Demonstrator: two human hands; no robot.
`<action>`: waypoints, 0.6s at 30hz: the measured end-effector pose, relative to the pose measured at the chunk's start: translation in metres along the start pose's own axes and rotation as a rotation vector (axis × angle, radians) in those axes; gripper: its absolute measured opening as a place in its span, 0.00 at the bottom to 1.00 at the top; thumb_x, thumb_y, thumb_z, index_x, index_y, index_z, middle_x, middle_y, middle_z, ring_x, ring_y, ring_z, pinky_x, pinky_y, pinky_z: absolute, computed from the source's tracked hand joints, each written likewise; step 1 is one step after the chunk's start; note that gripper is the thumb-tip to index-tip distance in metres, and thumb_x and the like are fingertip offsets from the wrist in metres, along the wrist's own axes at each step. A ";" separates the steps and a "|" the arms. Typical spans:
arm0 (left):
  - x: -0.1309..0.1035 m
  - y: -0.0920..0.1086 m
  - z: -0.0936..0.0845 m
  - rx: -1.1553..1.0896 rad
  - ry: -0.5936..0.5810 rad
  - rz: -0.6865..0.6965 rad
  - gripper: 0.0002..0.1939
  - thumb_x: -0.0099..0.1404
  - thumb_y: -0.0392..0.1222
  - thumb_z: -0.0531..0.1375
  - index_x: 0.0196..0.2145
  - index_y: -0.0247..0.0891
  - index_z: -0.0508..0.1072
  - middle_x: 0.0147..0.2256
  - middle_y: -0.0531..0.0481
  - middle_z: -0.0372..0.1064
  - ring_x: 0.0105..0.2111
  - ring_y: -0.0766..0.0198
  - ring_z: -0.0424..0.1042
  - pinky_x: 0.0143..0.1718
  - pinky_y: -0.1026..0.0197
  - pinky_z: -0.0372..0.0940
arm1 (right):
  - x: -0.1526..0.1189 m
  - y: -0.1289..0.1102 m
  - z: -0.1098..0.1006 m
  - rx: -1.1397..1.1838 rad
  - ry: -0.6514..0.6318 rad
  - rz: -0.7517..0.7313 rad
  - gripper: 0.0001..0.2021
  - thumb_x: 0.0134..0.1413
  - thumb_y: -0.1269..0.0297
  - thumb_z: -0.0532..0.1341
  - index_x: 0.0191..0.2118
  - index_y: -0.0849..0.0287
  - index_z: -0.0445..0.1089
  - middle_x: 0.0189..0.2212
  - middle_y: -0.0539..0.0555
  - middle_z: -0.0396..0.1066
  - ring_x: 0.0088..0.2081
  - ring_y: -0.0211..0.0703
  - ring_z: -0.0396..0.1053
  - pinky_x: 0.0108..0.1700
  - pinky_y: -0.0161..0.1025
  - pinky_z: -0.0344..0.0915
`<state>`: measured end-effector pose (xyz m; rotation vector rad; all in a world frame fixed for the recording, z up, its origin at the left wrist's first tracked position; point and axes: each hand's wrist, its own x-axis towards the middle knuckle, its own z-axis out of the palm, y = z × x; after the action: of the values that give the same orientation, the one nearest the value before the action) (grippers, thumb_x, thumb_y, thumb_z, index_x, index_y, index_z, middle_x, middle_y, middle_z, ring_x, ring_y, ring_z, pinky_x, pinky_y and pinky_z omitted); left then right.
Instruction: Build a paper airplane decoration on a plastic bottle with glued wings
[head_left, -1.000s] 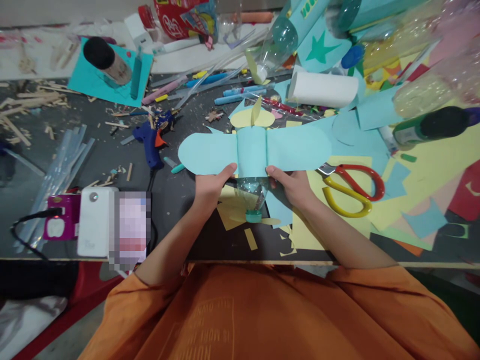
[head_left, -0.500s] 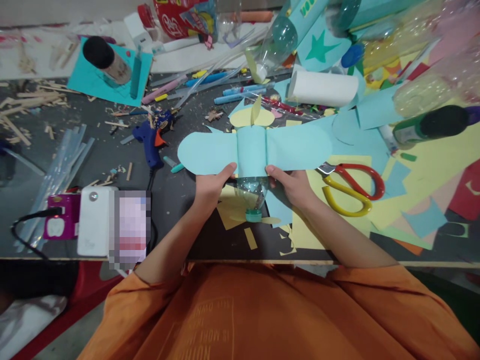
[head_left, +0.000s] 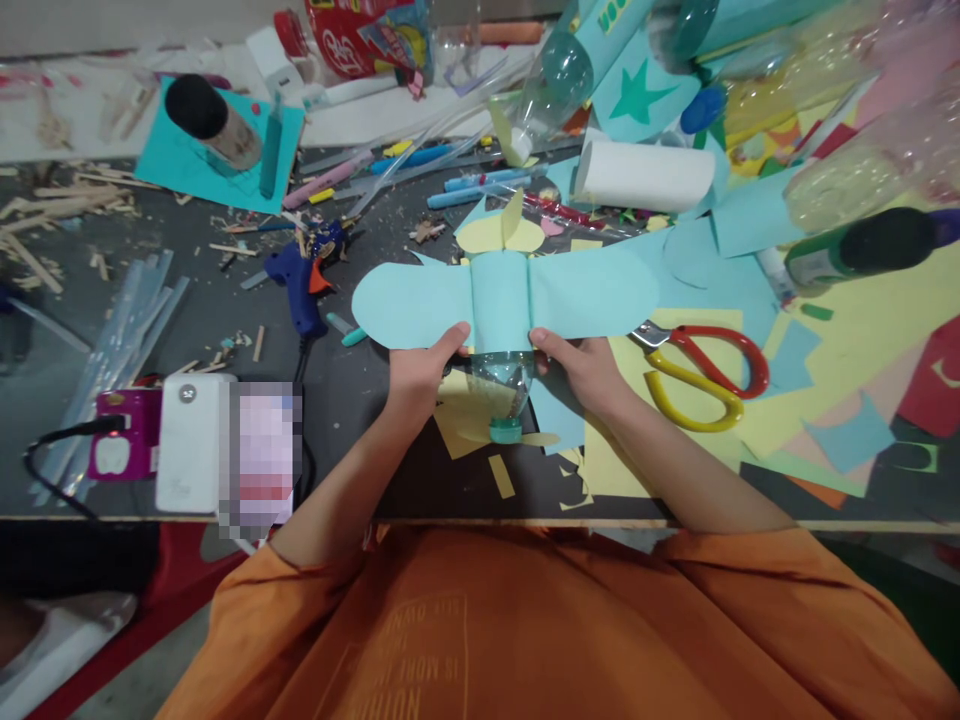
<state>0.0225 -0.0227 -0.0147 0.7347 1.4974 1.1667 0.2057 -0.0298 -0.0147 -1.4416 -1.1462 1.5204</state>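
A toy plane made from a plastic bottle [head_left: 501,300] is held between my two hands, its green cap toward me. Light blue paper wraps its body, with a rounded paper wing [head_left: 412,305] on the left and another wing [head_left: 589,290] on the right. Yellow paper tail pieces [head_left: 501,232] stand at its far end. My left hand [head_left: 429,375] grips the root of the left wing, thumb on top. On the other side, my right hand [head_left: 577,365] pinches the right wing's root the same way. The fingers under the wings are mostly hidden.
Scissors [head_left: 697,375] with red and yellow handles lie right of my right hand, on paper scraps. To the left are a blue glue gun [head_left: 300,285], clear glue sticks [head_left: 124,350] and a white power bank [head_left: 191,440]. Bottles and a white paper roll [head_left: 645,175] crowd the back.
The bottle plane has shifted very slightly to the left with both hands still holding it. Otherwise the scene looks the same.
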 end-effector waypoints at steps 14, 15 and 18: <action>0.000 0.003 -0.002 0.063 0.020 0.009 0.14 0.45 0.46 0.70 0.20 0.43 0.67 0.20 0.55 0.69 0.25 0.62 0.71 0.39 0.54 0.71 | -0.001 0.004 0.001 0.012 0.032 -0.036 0.21 0.48 0.48 0.67 0.16 0.55 0.62 0.15 0.50 0.61 0.23 0.40 0.60 0.33 0.45 0.62; 0.000 0.002 -0.003 0.078 0.026 0.030 0.15 0.45 0.46 0.71 0.21 0.43 0.67 0.21 0.54 0.70 0.27 0.61 0.72 0.40 0.54 0.72 | -0.001 0.004 0.001 0.006 0.035 -0.045 0.22 0.48 0.48 0.67 0.16 0.55 0.62 0.15 0.50 0.60 0.23 0.40 0.60 0.33 0.45 0.62; 0.001 0.000 -0.006 0.118 0.056 0.084 0.18 0.45 0.48 0.72 0.23 0.44 0.65 0.24 0.52 0.70 0.33 0.58 0.74 0.47 0.53 0.71 | -0.001 0.005 0.002 0.000 0.040 -0.063 0.24 0.47 0.45 0.67 0.16 0.54 0.60 0.15 0.49 0.59 0.23 0.39 0.58 0.32 0.45 0.61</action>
<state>0.0160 -0.0237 -0.0155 0.8579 1.6063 1.1777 0.2044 -0.0326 -0.0191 -1.4165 -1.1569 1.4426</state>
